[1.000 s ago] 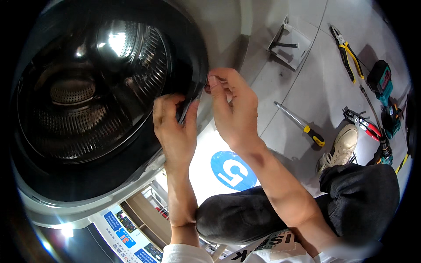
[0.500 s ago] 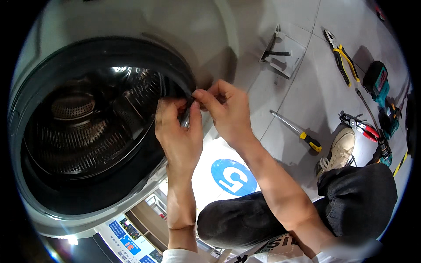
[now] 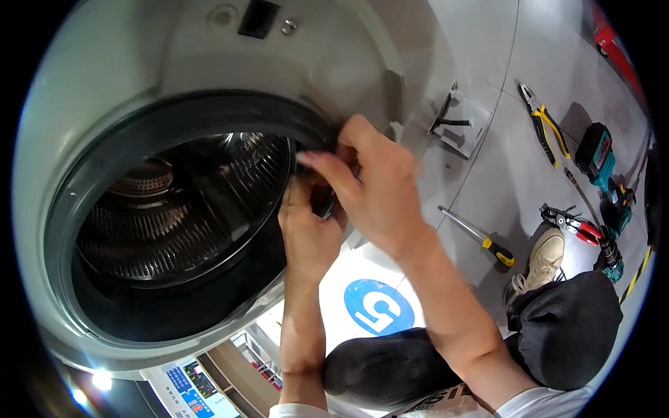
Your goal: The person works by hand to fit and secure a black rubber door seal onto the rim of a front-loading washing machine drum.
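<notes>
A front-loading washing machine (image 3: 139, 70) stands at the left, its round opening ringed by a dark rubber door gasket (image 3: 230, 111). Inside the opening shows the ribbed steel drum (image 3: 160, 237). Both hands are at the gasket's right edge. My left hand (image 3: 310, 233) pinches the gasket from below, its fingertips partly hidden in the fold. Close above it, my right hand (image 3: 387, 188) grips the gasket's edge, with the thumb reaching over the inner lip and the fingers curled behind. A small shiny piece shows between the hands, too covered to name.
On the tiled floor at the right lie a screwdriver (image 3: 481, 237), yellow-black pliers (image 3: 543, 122), red-handled wire strippers (image 3: 575, 226) and a teal cordless drill (image 3: 606, 171). A white bracket-like part (image 3: 463, 125) lies near the machine. A blue floor sticker (image 3: 378, 306) is by my knee.
The view has shifted, showing more of the machine's front above the opening. My right thumb has moved across onto the gasket's inner lip; my left hand stays at the gasket edge.
</notes>
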{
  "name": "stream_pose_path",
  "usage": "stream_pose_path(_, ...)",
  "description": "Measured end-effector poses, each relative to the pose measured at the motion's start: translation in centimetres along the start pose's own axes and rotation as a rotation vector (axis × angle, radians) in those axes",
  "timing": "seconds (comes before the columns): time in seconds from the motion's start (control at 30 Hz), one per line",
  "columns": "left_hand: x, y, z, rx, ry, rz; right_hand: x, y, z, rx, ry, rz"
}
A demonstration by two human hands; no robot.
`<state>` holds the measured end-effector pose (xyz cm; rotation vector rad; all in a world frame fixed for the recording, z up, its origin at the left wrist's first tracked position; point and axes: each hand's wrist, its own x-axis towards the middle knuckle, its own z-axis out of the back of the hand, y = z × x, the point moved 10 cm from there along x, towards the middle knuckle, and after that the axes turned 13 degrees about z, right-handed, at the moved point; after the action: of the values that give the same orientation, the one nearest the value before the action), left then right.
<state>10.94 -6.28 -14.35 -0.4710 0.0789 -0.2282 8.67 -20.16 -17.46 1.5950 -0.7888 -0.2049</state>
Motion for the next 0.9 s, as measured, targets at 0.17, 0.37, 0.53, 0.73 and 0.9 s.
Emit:
stream_pose_path(0.17, 0.5, 0.1, -0.1, -0.002, 0.100, 0.029, 0.3, 1.0, 0.0, -0.157, 0.006, 0.005)
stream_pose_path(0.37, -0.6, -1.6, 0.7, 0.015, -0.021, -0.179, 3.2, 6.1, 0.2, -0.321, -0.063, 0.317)
stream_pose_path(0.53, -1.0, -1.5, 0.7, 0.125, 0.040, -0.131, 2.9, 7.4, 0.2, -0.383, 0.003, 0.293)
stream_pose_path(0.73, -2.9, -3.1, 3.8, 0.082, -0.098, -0.214, 4.7, 12.0, -1.0, -0.365, -0.030, 0.544)
stream_pose_path(0.9, -6.4, -5.1, 11.4, 0.128, -0.476, -0.309, 4.4, 13.8, -0.7, -0.365, -0.001, 0.495)
